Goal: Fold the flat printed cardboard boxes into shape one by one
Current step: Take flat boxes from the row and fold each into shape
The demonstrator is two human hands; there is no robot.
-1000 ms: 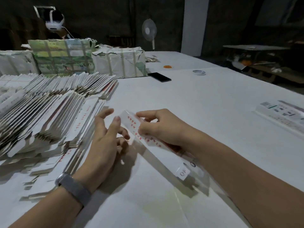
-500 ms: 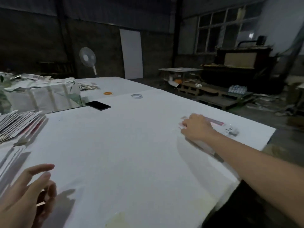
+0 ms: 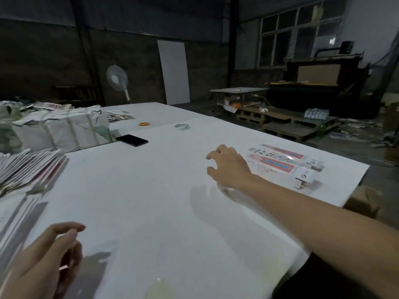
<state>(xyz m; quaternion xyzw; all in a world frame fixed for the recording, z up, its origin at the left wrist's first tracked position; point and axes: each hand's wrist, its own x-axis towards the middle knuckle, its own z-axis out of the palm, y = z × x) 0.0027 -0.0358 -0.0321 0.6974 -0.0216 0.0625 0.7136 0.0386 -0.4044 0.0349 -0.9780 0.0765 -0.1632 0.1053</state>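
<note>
Folded printed boxes (image 3: pixel 280 165), white with red and blue panels, lie side by side near the table's right edge. My right hand (image 3: pixel 228 165) hovers just left of them with its fingers loosely spread and holds nothing. My left hand (image 3: pixel 45 257) hangs at the lower left over the white table (image 3: pixel 151 201), fingers loosely curled and empty. Stacks of flat printed boxes (image 3: pixel 28 169) fan out along the left side.
Strapped white bundles (image 3: pixel 60 130) stand at the back left. A black phone (image 3: pixel 132 140), an orange tape roll (image 3: pixel 144 124) and a clear tape roll (image 3: pixel 182 126) lie further back. A fan (image 3: pixel 117 79), pallets and a cardboard carton (image 3: pixel 362 203) sit beyond the table's edges.
My right hand carried the folded box to the right, set it down by the other folded boxes and has let go, drawing back leftward. My left hand stayed low at the left.
</note>
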